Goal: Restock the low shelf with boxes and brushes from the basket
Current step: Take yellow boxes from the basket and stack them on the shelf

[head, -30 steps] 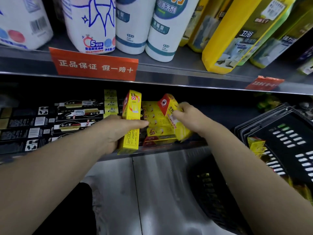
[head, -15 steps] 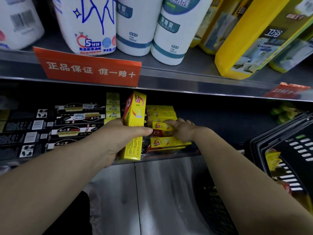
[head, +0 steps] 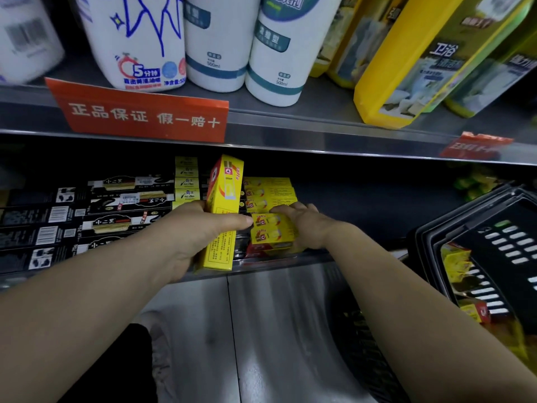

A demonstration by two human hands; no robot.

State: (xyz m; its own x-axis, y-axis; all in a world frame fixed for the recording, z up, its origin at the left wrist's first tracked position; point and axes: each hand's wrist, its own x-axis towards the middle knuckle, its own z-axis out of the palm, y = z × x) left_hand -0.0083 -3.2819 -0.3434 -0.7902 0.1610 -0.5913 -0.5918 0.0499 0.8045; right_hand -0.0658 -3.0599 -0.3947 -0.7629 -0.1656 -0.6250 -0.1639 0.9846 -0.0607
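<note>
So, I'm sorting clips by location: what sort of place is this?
Most likely a shop aisle: metal shelves with a red shelf-edge label, rows of boxed goods, and a black shopping basket alongside.

Basket (head: 465, 219) partly beyond right edge

Reaches forward with both bare forearms, one from the lower left, one from the lower right, drawing close together at the hands. Grips an upright yellow box (head: 225, 199) in the left hand (head: 200, 231), thumb laid across its front and pointing right, other fingers out of sight behind. Sets the right hand (head: 311, 228) palm down just beside that thumb tip, fingers (head: 283, 210) bent over the top of a stack of small yellow boxes (head: 270, 234); thumb hidden, so grip or mere press not to be told. Wrists apart, roughly level
</note>
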